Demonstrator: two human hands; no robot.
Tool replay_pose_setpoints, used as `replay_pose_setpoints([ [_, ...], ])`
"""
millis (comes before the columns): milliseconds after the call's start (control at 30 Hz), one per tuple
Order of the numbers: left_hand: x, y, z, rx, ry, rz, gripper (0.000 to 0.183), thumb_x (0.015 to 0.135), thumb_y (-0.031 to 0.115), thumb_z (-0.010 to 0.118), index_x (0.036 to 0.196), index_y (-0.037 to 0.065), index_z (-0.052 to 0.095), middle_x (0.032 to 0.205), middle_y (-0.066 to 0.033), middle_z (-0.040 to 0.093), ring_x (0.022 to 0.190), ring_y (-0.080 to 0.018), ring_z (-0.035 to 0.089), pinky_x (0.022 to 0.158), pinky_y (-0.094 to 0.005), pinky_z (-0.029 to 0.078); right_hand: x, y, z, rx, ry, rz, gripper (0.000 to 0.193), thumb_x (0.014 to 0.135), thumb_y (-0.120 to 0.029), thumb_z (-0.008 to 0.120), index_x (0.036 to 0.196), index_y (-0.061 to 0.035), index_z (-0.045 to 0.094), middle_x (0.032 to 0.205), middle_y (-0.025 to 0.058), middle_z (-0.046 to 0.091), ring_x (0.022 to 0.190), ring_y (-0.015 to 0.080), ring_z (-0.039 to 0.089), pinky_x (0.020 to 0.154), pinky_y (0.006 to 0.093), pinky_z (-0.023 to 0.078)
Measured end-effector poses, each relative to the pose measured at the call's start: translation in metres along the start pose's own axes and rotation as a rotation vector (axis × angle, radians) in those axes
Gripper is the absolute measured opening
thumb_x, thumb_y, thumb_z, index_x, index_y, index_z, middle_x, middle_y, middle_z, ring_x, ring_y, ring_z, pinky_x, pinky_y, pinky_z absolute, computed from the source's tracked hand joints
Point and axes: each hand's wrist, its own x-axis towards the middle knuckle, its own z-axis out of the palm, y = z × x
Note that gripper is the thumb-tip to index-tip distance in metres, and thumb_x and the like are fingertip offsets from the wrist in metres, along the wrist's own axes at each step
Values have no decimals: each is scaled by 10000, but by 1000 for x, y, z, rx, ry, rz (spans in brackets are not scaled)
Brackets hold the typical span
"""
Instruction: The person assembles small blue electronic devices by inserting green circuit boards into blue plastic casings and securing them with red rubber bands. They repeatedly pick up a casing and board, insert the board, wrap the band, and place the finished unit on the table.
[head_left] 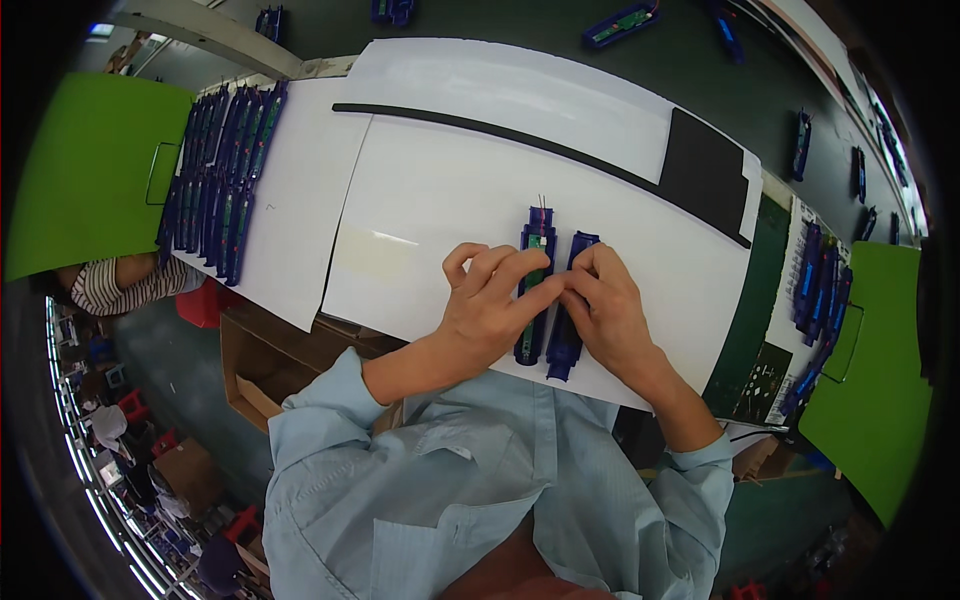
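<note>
Meanwhile, row of blue housings (215, 170) lay finished far left | left hand (487, 305) pinched the open blue housing (535, 245) with its green board on the white sheet (440, 190) | right hand (608, 305) pressed fingertips on blue cover (572, 300), not yet joined | more blue parts (815, 300) waited right.

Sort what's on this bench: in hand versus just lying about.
In hand:
- blue housing with green circuit board, under left hand
- blue cover, under right hand

Lying about:
- left row of blue housings
- right stack of blue parts
- green trays
</note>
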Motion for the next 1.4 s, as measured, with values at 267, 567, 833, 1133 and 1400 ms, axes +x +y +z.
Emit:
replay_pose_setpoints([
  [267, -7, -2, 12, -175, -22, -185, 195, 847, 134, 840, 1023, 159, 759, 1164, 4, 656, 1116, -242, 519, 978, -430, 328, -4, -1, -3, 190, -16, 150, 126, 887, -32, 811, 995, -7, 752, 987, 92, 558, 868, 248, 607, 742, 365, 519],
  [567, -3, 2, 8, -275, -60, -285, 228, 828, 95, 857, 1018, 140, 739, 1151, -13, 654, 1132, -266, 515, 981, -436, 325, -5, 3, -7, 407, -90, 294, 100, 943, -41, 774, 1035, -4, 760, 1013, 62, 535, 864, 168, 586, 750, 307, 505],
  [833, -15, 19, 15, -390, 1, -470, 241, 813, 75, 870, 1009, 126, 740, 1087, -40, 631, 1086, -267, 514, 963, -419, 351, -13, 0, 6, 516, 37, 358, 80, 931, -13, 776, 1008, -13, 757, 1031, 68, 508, 954, 183, 551, 826, 306, 483],
  [1133, -46, 22, -1, -208, -60, -414, 300, 826, 70, 848, 1095, 82, 717, 1067, -68, 634, 1009, -286, 571, 902, -418, 414, 4, -14, 0, 25, -31, -126, 166, 837, -5, 781, 987, -24, 712, 1147, 108, 616, 1100, 310, 601, 928, 391, 535],
  [1400, -43, 24, 9, -394, -48, -377, 222, 828, -41, 790, 1020, 17, 695, 1001, -119, 640, 921, -320, 603, 784, -421, 488, 8, -7, 7, -164, -183, -310, 224, 831, -43, 738, 1042, 8, 680, 1141, 102, 676, 1185, 287, 646, 973, 388, 565],
])
